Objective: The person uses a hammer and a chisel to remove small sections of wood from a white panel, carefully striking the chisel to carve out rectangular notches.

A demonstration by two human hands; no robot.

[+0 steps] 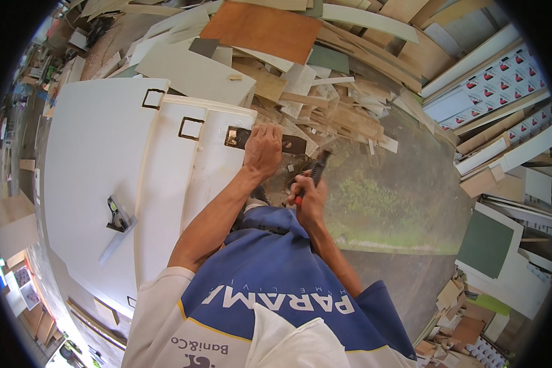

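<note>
My left hand (264,149) is closed over a dark, long, narrow block (238,137) with a shiny coppery patch at its left end. The block lies across the end of a white panel (221,147) and juts past its right edge. My right hand (306,195) grips a dark hand tool (318,167) with a red part near the fingers; its far end points up and right, and its exact kind is unclear. Black-outlined squares (191,128) mark the white boards. A combination square (121,222) lies on the large white board (92,165) at the left.
Scrap boards and wood strips (343,113) are heaped on the floor ahead, under a brown panel (260,27). Long boards (503,144) lean in stacks at the right. A green-faced panel (486,244) and more offcuts (466,319) lie at the lower right.
</note>
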